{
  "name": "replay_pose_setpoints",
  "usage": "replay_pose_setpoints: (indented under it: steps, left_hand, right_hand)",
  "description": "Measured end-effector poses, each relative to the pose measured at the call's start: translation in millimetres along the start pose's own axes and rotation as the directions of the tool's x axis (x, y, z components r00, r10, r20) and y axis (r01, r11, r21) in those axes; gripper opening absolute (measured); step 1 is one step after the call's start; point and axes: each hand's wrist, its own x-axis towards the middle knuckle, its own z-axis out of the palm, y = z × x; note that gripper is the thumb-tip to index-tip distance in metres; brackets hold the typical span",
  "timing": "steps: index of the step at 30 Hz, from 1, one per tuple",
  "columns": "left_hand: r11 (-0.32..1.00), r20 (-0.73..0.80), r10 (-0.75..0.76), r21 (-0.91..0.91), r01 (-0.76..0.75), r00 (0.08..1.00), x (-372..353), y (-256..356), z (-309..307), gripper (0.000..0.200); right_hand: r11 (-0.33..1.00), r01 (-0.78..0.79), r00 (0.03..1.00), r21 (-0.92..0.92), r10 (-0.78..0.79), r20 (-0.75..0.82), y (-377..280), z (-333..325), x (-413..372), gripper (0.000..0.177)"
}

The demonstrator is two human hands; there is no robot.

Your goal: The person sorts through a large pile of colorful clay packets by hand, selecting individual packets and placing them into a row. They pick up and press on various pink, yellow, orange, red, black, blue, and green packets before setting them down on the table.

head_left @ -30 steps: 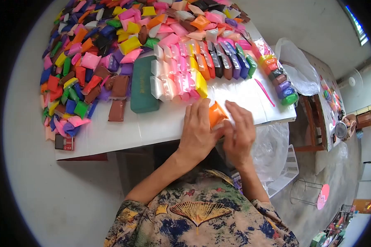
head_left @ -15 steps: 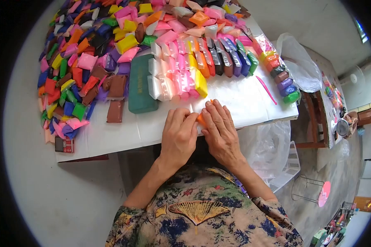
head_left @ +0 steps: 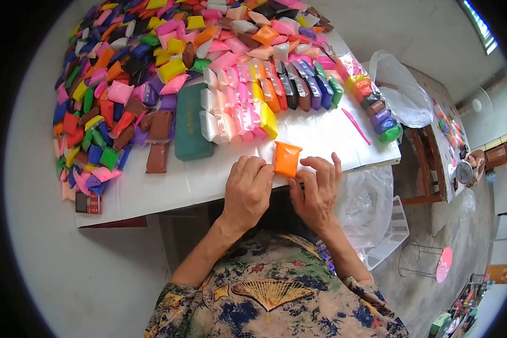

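Note:
A plump orange clay packet (head_left: 287, 159) in clear wrapping stands out between my two hands at the table's near edge. My left hand (head_left: 247, 186) is closed, its curled fingers and thumb pinching the packet's left edge. Beside the lower right edge of the packet, my right hand (head_left: 318, 191) has its thumb and fingers apart; whether a fingertip touches the wrapping is hard to see. Just beyond, rows of wrapped packets stand lined up by colour, with a yellow packet (head_left: 268, 117) nearest the orange one. A dark green box (head_left: 194, 124) props the left end of the rows.
A large heap of mixed coloured packets (head_left: 118, 90) covers the table's left and far parts. On the right lie a pink plastic tool (head_left: 356, 127) and a clear bag of stacked colours (head_left: 376, 107). Below the edge hang a plastic bag (head_left: 363, 197) and a white basket (head_left: 390, 234).
My right hand has lifted off the orange packet and moved right, its fingers spreading. The packet, earlier mostly covered by my hands, now shows fully. My left hand stays closed beside it.

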Motion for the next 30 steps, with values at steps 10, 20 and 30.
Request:
replay_pose_setpoints:
  steps: [10,20,30]
  left_hand:
    - [0.988,-0.034,0.108,0.114,-0.103,0.994,-9,6,12,0.026]
    - [0.938,-0.150,0.336,0.146,-0.316,0.930,17,3,15,0.022]
    - [0.986,-0.106,0.167,-0.007,-0.169,0.980,14,-5,16,0.033]
  right_hand:
    - [0.997,-0.081,0.995,-0.001,0.081,0.054,-8,-10,8,0.018]
    - [0.598,-0.536,0.838,0.596,0.460,0.293,-1,-15,38,0.031]
    - [0.771,-0.435,0.898,0.466,0.328,0.295,34,14,75,0.037]
